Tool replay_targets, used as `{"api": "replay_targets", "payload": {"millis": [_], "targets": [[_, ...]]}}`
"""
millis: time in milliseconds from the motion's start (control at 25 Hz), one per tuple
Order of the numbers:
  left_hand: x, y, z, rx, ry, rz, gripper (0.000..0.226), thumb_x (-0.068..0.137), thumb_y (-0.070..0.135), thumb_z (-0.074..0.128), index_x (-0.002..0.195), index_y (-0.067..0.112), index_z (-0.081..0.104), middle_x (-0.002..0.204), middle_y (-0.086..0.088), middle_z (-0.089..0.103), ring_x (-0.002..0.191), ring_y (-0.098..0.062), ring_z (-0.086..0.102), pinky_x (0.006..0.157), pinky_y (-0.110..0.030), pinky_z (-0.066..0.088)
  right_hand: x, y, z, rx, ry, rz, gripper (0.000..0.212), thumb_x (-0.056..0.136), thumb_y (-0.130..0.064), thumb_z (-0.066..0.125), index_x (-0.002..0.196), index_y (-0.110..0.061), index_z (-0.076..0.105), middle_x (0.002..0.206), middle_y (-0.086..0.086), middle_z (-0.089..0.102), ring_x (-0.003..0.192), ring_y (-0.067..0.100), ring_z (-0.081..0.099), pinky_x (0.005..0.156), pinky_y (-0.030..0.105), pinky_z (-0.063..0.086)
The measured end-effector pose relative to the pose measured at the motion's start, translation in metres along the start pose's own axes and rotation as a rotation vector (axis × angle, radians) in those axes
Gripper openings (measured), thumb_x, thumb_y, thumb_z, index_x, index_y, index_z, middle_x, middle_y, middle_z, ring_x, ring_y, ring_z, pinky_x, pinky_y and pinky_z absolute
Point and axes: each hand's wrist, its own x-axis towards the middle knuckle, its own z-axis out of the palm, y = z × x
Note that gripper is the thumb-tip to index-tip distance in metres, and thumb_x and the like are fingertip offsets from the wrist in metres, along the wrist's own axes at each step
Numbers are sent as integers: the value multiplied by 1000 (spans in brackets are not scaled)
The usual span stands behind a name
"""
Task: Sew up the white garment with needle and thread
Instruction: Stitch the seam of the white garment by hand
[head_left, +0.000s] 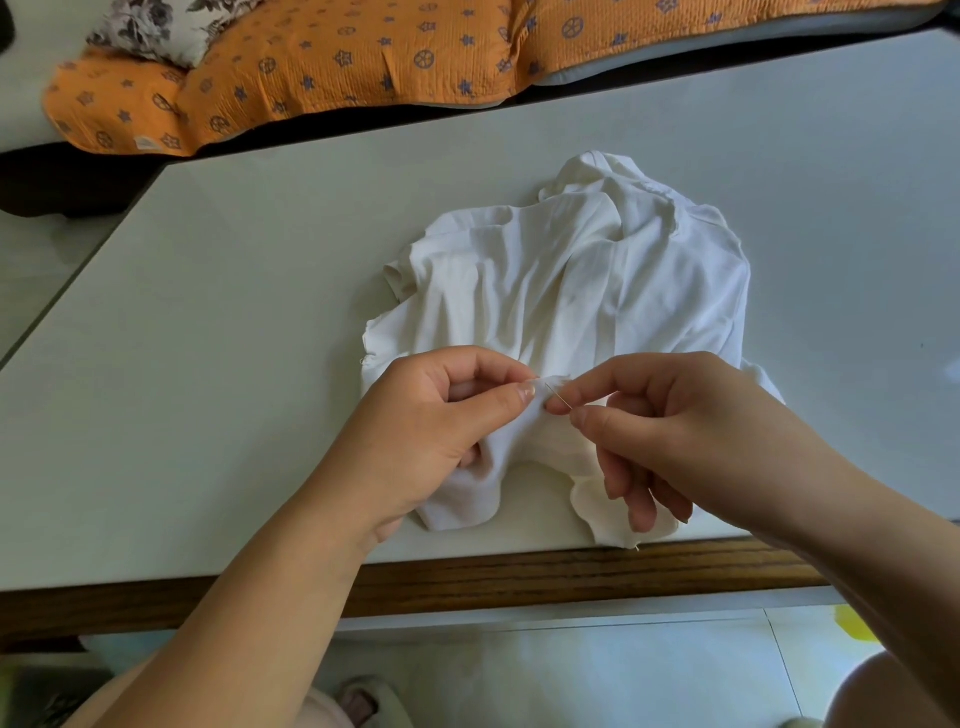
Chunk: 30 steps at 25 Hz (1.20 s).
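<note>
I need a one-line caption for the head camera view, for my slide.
The left hand pinches a fold of the white garment on the table; the right hand holds the needle against it.

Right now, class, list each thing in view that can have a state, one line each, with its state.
white garment: crumpled on the table, near edge lifted.
needle: held slanted at the pinched fold.
left hand: pinches a fold of the garment.
right hand: pinches the needle.
orange quilt: rumpled, beyond the table.
</note>
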Motion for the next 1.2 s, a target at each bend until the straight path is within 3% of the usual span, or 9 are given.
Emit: {"api": "replay_targets", "payload": {"millis": [280,520,680,760,880,1000,1200], "targets": [[0,0,0,12,11,12,7,87,16,69,85,20,74,60,12,63,52,-2,44,48,-13,38,0,1,1,-12,-2,-4,20,93,-14,58,91,-28,72,52,2,64,38,12,56,42,27,45],[-3,0,2,73,21,76,6,86,15,70,86,19,75,67,10,70,55,5,56,52,-9,42,2,4,4,-60,24,-2,21,93,-15,57,90,-31,70,53,1,65,39,11,56,46,30,48],[-3,-4,4,203,28,158,7,84,25,73,84,30,77,75,-10,70,63,-23,61,57,-28,51,4,8,9,-66,54,-19,16,95,-19,57,90,-29,68,53,1,66,38,9,56,42,23,45],[-4,-6,5,251,34,174,7,84,27,73,84,33,77,68,-15,64,57,-22,57,57,-27,50,6,11,13,-56,92,-27,13,96,-22,58,88,-25,67,55,2,67,37,7,55,40,17,41],[-4,-8,7,219,63,142,3,83,29,75,83,32,74,57,-3,57,52,-13,49,53,-22,45,9,15,16,-13,132,-34,12,97,-22,58,87,-21,65,59,2,69,41,12,60,43,18,44],[-3,-9,8,176,88,128,8,81,32,75,88,35,75,66,11,65,55,-11,49,52,-18,46,9,16,18,36,129,-38,11,96,-22,59,87,-18,64,60,3,69,47,19,66,44,22,48],[-4,-10,9,232,108,178,11,85,27,72,90,35,78,45,13,44,43,-4,41,46,-15,38,7,14,23,134,114,-39,5,96,-20,60,95,-16,58,66,6,71,54,25,70,50,29,55]]}}
